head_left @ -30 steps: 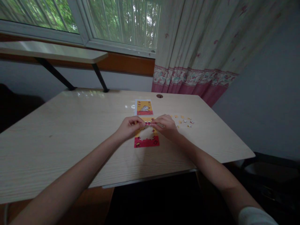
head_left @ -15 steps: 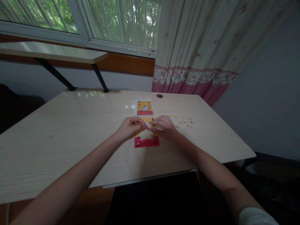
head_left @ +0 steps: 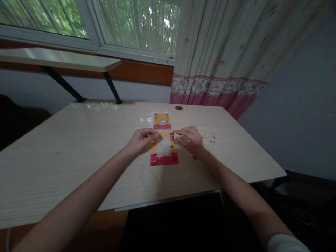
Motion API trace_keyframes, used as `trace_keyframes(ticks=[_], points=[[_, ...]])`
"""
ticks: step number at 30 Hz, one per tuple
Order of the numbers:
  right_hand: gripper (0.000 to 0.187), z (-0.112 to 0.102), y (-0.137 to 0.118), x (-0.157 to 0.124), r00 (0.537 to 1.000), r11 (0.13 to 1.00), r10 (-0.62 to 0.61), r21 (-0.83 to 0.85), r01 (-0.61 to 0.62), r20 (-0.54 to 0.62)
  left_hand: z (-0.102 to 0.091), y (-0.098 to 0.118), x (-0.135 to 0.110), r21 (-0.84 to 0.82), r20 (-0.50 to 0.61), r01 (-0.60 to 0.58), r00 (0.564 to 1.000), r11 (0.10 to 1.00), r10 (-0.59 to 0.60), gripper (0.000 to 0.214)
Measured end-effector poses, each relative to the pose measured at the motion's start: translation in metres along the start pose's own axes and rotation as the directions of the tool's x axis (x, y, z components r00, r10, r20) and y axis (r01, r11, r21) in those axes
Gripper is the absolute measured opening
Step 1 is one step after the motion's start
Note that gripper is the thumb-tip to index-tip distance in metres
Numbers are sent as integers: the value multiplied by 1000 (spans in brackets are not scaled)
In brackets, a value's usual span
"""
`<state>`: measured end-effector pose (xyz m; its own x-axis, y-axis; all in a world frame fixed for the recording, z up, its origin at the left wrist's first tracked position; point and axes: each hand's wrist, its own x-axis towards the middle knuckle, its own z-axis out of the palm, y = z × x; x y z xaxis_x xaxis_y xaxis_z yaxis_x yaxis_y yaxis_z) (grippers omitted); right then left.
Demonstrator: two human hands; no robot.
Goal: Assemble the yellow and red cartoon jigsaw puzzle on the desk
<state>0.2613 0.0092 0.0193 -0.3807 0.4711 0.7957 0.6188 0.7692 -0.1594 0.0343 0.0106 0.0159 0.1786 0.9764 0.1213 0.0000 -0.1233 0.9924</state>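
Observation:
A partly filled red and yellow jigsaw puzzle [head_left: 164, 158] lies on the light wooden desk [head_left: 78, 147], with a pale gap in its middle. My right hand [head_left: 191, 140] pinches a small red puzzle piece [head_left: 172, 134] just above the puzzle's upper right corner. My left hand [head_left: 141, 139] rests curled at the puzzle's upper left edge, its fingertips pressed together on the frame. Behind the puzzle lies a small reference picture card [head_left: 161, 120] in the same colours.
Several loose puzzle pieces [head_left: 209, 135] are scattered to the right of my right hand. A cable hole [head_left: 179, 107] sits near the desk's far edge. A window, a shelf on brackets [head_left: 60, 59] and a patterned curtain [head_left: 217, 52] stand behind the desk.
My hands, which met over the puzzle's top, have drawn apart. The right hand has lifted the red piece slightly up and right; the left has stayed at the upper left edge.

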Motion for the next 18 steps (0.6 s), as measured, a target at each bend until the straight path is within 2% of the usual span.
trace_keyframes(ticks=[3, 9, 13, 16, 18], points=[[26, -1, 1, 0, 997, 999, -32, 8, 32, -67, 0, 3, -1, 45, 25, 18, 1000, 999, -19, 23], [25, 5, -2, -2, 982, 997, -71, 43, 64, 173, 8, -3, -5, 2, 136, -46, 990, 999, 45, 22], [25, 9, -4, -2, 971, 989, -105, 125, 79, 215, 13, -3, -6, -21, 200, 9, 980, 1000, -4, 22], [25, 10, -9, -2, 972, 978, -50, 209, 1, 228, 15, -2, -6, -31, 183, 22, 983, 999, -16, 23], [26, 12, -14, -3, 974, 946, 51, 302, -118, 220, 15, -1, -6, -49, 150, 5, 989, 999, 3, 24]])
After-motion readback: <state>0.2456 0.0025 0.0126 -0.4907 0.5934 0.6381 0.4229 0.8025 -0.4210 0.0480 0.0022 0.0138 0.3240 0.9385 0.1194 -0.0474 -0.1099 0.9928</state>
